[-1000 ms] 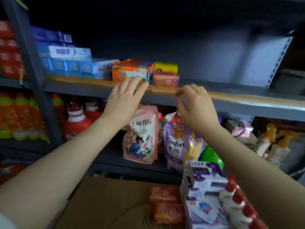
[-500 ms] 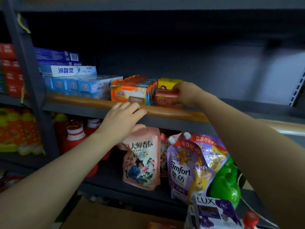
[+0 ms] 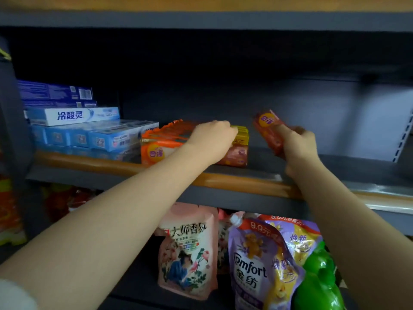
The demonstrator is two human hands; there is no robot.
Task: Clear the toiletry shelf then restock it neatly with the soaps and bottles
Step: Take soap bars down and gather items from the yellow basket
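Head view. Since half a second ago the right hand (image 3: 298, 148) has lifted one red soap bar (image 3: 269, 130) off the shelf (image 3: 312, 163); it now holds the bar tilted in the air, fingers curled round its lower end, right of the remaining soap stack (image 3: 237, 151). The left hand (image 3: 212, 139) has moved from the wooden front rail (image 3: 234, 183) onto the orange soap packs (image 3: 161, 148), fingers bent over them; whether it grips them cannot be told. Blue toothpaste boxes (image 3: 89, 135) lie further left.

Dim; shelf (image 3: 312, 166) back dark, right panel lit, edges blurred.
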